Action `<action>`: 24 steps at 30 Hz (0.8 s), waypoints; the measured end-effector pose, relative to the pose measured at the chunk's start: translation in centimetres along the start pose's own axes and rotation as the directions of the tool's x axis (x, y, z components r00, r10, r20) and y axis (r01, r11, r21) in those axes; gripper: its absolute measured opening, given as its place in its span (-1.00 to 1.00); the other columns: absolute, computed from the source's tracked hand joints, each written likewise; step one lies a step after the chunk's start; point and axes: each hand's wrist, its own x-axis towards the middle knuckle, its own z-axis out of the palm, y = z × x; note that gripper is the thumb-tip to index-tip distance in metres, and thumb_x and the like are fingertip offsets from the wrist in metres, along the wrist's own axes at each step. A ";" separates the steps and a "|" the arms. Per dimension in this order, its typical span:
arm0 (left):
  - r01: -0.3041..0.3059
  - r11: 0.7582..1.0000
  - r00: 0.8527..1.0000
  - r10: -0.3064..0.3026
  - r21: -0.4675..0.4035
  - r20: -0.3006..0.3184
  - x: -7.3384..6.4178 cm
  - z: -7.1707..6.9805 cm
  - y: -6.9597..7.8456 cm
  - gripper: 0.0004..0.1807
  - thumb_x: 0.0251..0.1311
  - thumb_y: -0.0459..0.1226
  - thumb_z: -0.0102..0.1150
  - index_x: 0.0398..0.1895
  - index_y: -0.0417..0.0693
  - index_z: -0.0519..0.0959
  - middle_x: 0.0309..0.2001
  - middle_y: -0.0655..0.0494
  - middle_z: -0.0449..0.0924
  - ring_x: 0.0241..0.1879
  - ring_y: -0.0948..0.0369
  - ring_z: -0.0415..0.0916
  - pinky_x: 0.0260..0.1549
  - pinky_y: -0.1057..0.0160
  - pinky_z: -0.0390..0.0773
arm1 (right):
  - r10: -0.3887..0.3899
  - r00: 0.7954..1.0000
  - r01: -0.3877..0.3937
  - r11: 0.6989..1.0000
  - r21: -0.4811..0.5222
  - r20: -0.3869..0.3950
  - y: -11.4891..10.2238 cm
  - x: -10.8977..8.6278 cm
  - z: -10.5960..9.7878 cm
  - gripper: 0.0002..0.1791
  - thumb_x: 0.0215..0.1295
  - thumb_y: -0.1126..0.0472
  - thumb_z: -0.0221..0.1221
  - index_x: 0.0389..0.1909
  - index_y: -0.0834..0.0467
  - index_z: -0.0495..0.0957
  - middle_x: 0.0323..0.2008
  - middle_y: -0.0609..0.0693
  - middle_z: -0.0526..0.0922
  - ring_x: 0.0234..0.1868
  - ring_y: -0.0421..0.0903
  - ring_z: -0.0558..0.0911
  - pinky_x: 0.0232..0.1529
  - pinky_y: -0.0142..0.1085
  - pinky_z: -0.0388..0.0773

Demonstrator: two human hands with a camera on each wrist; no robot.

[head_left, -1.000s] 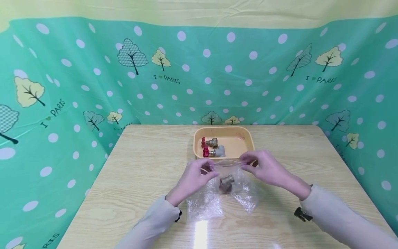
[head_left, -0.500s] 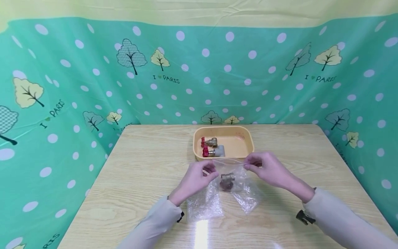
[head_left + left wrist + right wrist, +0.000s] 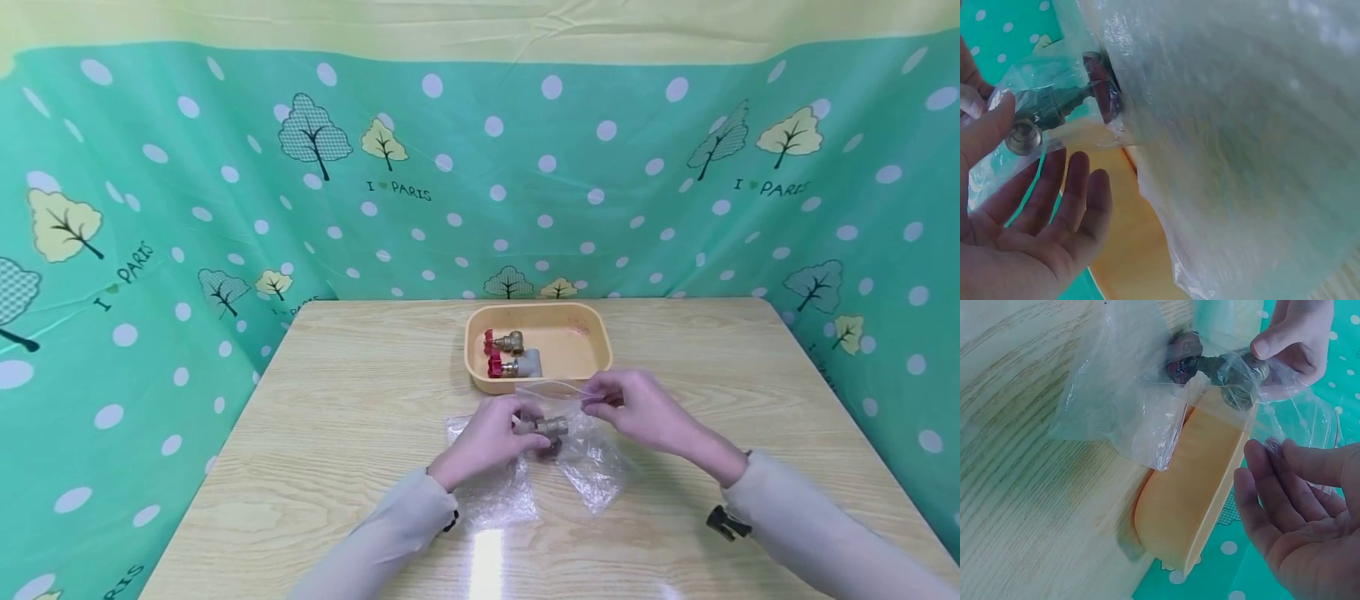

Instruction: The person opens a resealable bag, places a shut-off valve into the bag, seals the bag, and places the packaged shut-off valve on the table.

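Observation:
My left hand (image 3: 487, 442) grips a brass valve (image 3: 552, 427) through the clear plastic of a zip bag (image 3: 592, 471). In the right wrist view its thumb presses on the body of the valve (image 3: 1241, 381). The dark red handwheel (image 3: 1104, 94) points down into the bag in the left wrist view. My right hand (image 3: 637, 408) pinches the bag's upper edge between thumb and fingers, near the zip strip (image 3: 555, 387). More clear plastic (image 3: 495, 496) lies on the table under my left hand; whether it is a separate bag I cannot tell.
Just behind my hands stands a shallow orange tray (image 3: 600, 342). In its left part lie a brass valve (image 3: 512, 342) and a grey-bodied valve (image 3: 528, 364), both with red handwheels. A green printed cloth (image 3: 547, 167) surrounds the wooden table (image 3: 337, 400).
My left hand has left the bag's top edge and moved down and right onto the valve. The right hand keeps its pinch on the bag and has shifted slightly.

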 end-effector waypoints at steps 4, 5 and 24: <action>-0.016 1.000 1.000 0.017 -0.004 0.013 0.2 0.3 -0.1 -0.58 0.13 -0.24 0.60 0.06 -0.11 0.73 -0.02 0.12 0.76 -0.16 0.30 0.62 -0.10 0.32 0.62 | -0.007 1.000 0.007 1.000 0.005 -0.018 0.2 0.0 0.2 -0.89 0.29 0.44 0.38 -0.19 0.28 0.71 -0.31 0.07 0.78 -0.24 0.10 0.77 -0.16 -0.29 0.73; -0.018 1.000 1.000 0.018 -0.012 0.011 0.2 0.3 -0.1 -0.58 0.14 -0.26 0.59 0.07 -0.13 0.73 -0.03 0.11 0.76 -0.15 0.33 0.61 -0.08 0.33 0.61 | -0.009 1.000 0.009 1.000 0.006 -0.021 0.2 0.0 0.2 -0.89 0.28 0.44 0.39 -0.20 0.28 0.71 -0.31 0.07 0.78 -0.24 0.09 0.77 -0.16 -0.29 0.73; -0.009 0.999 1.000 0.007 -0.050 -0.023 0.0 0.3 -0.1 -0.63 0.17 -0.34 0.54 0.06 -0.09 0.75 -0.10 0.16 0.77 -0.20 0.34 0.64 -0.14 0.31 0.66 | -0.043 0.999 0.044 0.999 0.004 -0.032 0.0 0.3 0.4 -0.87 0.27 0.48 0.37 -0.19 0.29 0.73 -0.35 0.03 0.76 -0.30 0.02 0.74 -0.21 -0.30 0.72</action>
